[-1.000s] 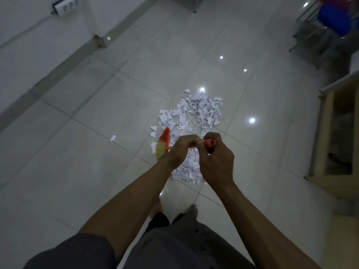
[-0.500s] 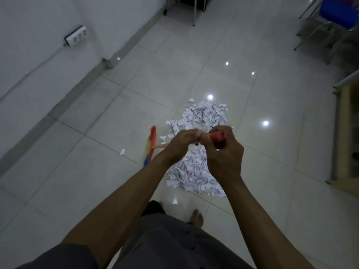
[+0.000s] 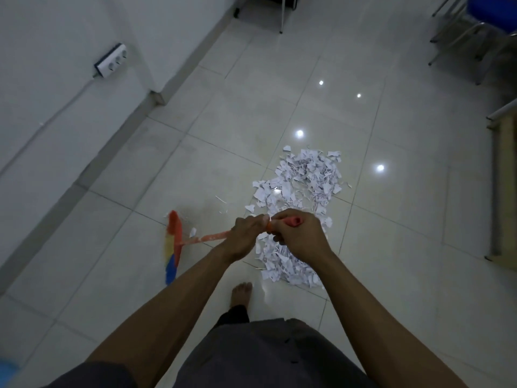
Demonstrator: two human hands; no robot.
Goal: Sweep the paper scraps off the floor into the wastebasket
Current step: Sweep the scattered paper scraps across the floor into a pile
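While the left hand and the right hand clamp side by side on the top of the orange broom, its blurred yellow-and-blue bristle head sits low to the left. White paper scraps lie heaped on the glossy tiled floor, partly under the hands, with one loose scrap beside the head. What the wooden shelf unit at the right edge holds cannot be made out.

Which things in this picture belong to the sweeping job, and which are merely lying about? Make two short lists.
Part of the job: broom, gripped by the left hand and right hand; pile of paper scraps; stray scrap by the broom head. No wastebasket shows.

Lying about: power strip on the wall; blue chair; wooden furniture.
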